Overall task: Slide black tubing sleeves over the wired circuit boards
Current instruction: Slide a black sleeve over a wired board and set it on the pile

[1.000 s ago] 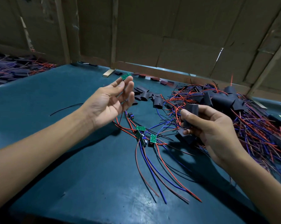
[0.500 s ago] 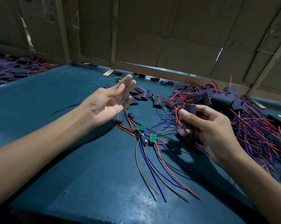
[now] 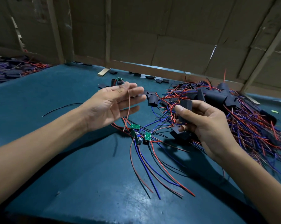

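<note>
Head view: right hand (image 3: 206, 125) grips a black sleeve (image 3: 184, 111) above the wire pile (image 3: 243, 113). Left hand (image 3: 110, 105), fingers now spread further than before, pinches a red wire (image 3: 128, 109) dangling toward green boards (image 3: 141, 133) at table (image 3: 55, 97) centre. Near and left table edges lie bare.

Left hand (image 3: 113, 105) has drifted toward 3 o'clock, closer to right hand (image 3: 199, 120); fingers gone from pinched to straighter, spread; green board (image 3: 119, 78) once at fingertips now beyond them at 12 o'clock; thin red wire (image 3: 128, 109) now dangles across palm, blurred.
</note>
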The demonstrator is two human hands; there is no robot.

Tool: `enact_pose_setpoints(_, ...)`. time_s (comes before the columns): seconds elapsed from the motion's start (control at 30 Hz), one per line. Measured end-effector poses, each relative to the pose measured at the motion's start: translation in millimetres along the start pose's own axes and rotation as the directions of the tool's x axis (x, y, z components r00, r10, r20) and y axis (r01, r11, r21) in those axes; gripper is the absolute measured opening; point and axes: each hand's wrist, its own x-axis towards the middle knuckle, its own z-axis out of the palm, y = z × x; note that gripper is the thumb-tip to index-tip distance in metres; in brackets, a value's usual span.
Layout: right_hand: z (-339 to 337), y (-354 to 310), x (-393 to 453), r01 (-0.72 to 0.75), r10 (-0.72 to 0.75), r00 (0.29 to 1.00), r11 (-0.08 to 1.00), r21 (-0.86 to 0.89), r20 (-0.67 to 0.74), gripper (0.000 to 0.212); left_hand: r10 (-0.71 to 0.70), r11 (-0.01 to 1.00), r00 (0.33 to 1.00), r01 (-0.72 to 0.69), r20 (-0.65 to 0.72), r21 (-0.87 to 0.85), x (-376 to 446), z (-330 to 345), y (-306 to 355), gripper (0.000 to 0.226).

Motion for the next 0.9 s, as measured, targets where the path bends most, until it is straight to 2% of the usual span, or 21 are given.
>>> enact_pose_setpoints(0.13,5,1,-4,0.018,-0.016,1.0,0.997,-0.071,0.019,0.039,-0.034,0.99,0.999,0.035,-0.011,0.135,-3,5,-3,0.022)
enact_pose_setpoints(0.2,14,6,-9,0.023,-0.01,0.997,0.988,-0.153,0.08,0.034,-0.025,0.996,0.999,0.023,0.021,0.084,-4,9,-7,0.026)
enact_pose_setpoints(0.33,29,18,-17,0.029,0.03,0.978,0.961,-0.276,0.207,0.022,0.004,0.999,0.99,0.001,0.138,-0.038,-5,22,-15,0.049)
enact_pose_setpoints(0.47,31,17,-20,0.035,0.045,0.965,0.955,-0.294,0.26,0.02,0.001,1.0,0.962,0.0,0.274,-0.004,-10,27,-14,0.054)
enact_pose_setpoints(0.6,33,15,-21,0.029,0.047,0.958,0.966,-0.259,0.284,0.016,-0.048,0.974,0.971,-0.006,0.235,0.226,-14,28,-13,0.065)
enact_pose_setpoints(0.73,35,11,-22,0.012,0.057,0.956,0.972,-0.234,0.288,0.016,-0.075,0.974,0.961,0.014,0.266,0.225,-16,28,-14,0.068)
enact_pose_setpoints(0.83,34,10,-22,0.008,0.061,0.957,0.972,-0.235,0.283,0.016,-0.069,0.967,0.967,0.004,0.245,0.256,-15,27,-14,0.063)
enact_pose_setpoints(0.9,34,10,-22,0.001,0.069,0.959,0.97,-0.245,0.276,0.016,-0.051,0.97,0.973,-0.005,0.225,0.244,-15,28,-15,0.068)
